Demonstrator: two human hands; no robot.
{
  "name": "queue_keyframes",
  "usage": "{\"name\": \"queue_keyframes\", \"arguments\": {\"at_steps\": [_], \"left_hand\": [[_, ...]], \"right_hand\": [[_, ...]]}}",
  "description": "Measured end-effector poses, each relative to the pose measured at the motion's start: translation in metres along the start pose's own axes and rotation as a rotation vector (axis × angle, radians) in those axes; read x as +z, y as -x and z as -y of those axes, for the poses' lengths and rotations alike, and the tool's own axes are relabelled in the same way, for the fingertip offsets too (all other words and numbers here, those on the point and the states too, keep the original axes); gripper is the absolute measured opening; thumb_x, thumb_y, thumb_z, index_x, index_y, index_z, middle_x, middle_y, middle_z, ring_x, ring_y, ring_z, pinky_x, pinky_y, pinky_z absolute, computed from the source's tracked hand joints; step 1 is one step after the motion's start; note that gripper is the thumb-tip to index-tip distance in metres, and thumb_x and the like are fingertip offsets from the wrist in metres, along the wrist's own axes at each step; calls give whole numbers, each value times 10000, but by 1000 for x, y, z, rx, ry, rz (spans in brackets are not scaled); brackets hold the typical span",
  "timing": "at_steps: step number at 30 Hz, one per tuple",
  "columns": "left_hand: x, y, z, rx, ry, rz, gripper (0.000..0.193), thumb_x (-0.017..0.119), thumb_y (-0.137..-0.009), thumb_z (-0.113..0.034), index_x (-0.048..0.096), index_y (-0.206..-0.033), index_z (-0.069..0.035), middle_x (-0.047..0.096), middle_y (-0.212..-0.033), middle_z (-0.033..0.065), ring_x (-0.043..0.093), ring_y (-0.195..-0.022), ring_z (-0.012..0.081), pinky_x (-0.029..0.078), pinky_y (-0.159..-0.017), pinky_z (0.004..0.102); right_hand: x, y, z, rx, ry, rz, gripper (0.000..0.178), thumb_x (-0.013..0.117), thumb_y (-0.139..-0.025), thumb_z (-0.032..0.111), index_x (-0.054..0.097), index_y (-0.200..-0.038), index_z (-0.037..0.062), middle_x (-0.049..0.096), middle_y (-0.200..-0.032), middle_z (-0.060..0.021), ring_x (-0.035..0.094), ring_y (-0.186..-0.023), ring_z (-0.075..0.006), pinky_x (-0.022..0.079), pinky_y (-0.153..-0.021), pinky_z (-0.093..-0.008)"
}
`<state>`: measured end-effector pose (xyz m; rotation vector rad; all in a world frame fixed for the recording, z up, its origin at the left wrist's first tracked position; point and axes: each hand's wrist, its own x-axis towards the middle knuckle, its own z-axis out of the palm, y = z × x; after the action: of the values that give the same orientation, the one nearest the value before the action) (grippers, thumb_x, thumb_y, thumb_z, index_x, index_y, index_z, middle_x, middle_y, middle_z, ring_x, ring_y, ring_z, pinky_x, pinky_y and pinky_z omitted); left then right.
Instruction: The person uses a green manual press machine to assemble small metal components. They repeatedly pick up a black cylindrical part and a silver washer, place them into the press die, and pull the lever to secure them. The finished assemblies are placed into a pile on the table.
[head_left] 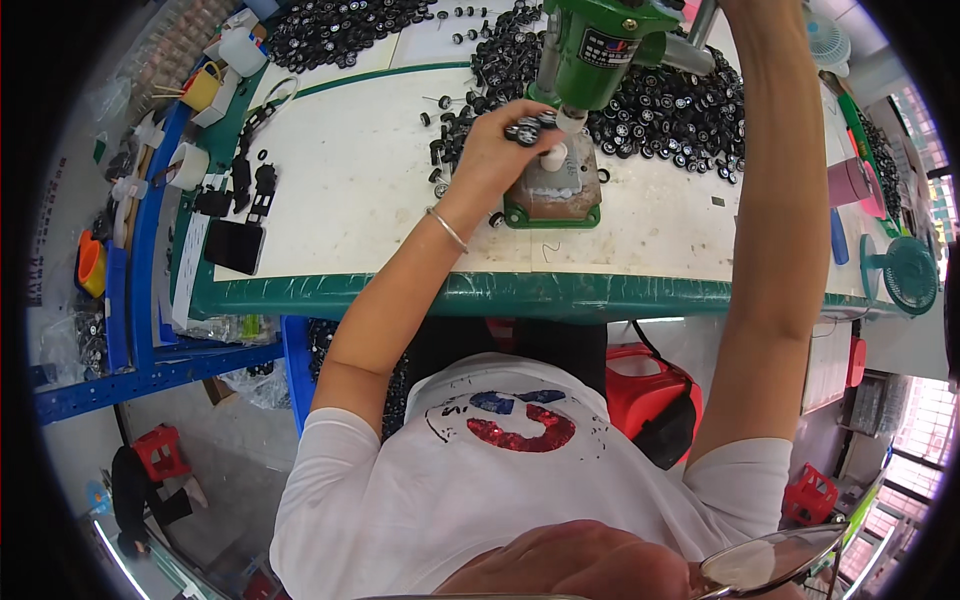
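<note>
My left hand (492,145), a thin bangle at its wrist, is closed on small black toy wheels (524,130) with silvery hubs. It holds them beside the white tip (571,121) of a green hand press (598,58). Under that tip, a white round stub (553,157) stands on the press's base (553,208). My right arm reaches up to the top edge, where the right hand (752,8) is mostly cut off. A metal lever (703,22) of the press is close by it; the fingers' grip is hidden.
Heaps of black wheels (660,120) lie behind and right of the press, with another pile (335,35) at the far left. A dark phone (235,247) rests on the left of the green-edged table (370,235). At the right stand a small green fan (908,275) and a pink cup (848,183).
</note>
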<state>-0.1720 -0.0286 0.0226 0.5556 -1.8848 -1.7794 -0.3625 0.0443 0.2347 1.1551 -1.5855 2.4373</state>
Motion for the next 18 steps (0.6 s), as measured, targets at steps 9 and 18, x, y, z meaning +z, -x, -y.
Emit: {"name": "queue_keyframes", "arguments": {"at_steps": [9,18], "left_hand": [[-65,52,3,3,-541,156,142,720,-763,-31,716,-903,-58,625,-768,32,575,-695,134,448,-638,261],[-58,60,19,276,-837,295,276,627,-661,93,668,-910,-18,572,-814,97,597,-784,286,473,-700,344]], "right_hand": [[-45,39,-39,261,-103,80,343,492,-980,385,611,-981,63,580,-751,-1,539,-643,-100,438,-582,-240],[-149,179,-150,160,952,510,199,665,-820,138,682,-1014,100,625,-983,-50,618,-793,-210,497,-699,-327]]}}
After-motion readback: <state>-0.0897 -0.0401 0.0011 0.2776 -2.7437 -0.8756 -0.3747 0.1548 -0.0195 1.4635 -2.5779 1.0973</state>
